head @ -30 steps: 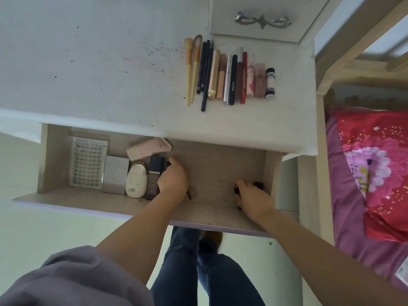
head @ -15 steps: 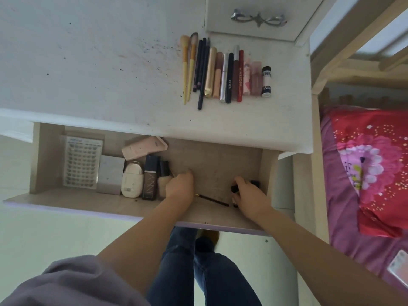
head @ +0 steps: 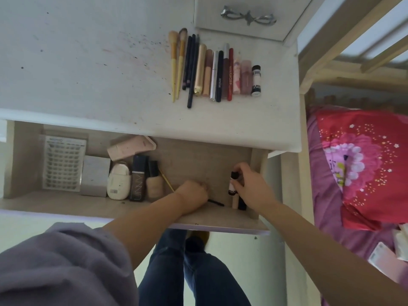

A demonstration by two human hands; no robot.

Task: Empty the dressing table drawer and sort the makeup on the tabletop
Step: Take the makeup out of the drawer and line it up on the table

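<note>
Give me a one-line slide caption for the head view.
Both hands in the open drawer: left hand picks up a thin brush, right hand grips small tubes; sorted makeup row on tabletop.

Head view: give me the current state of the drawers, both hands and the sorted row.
Main drawer: pulled open, makeup inside.
Small upper drawer: closed.
Left hand: curled around a thin yellow-handled brush.
Right hand: gripping a black-capped tube.
Tabletop row of makeup: lying side by side.
</note>
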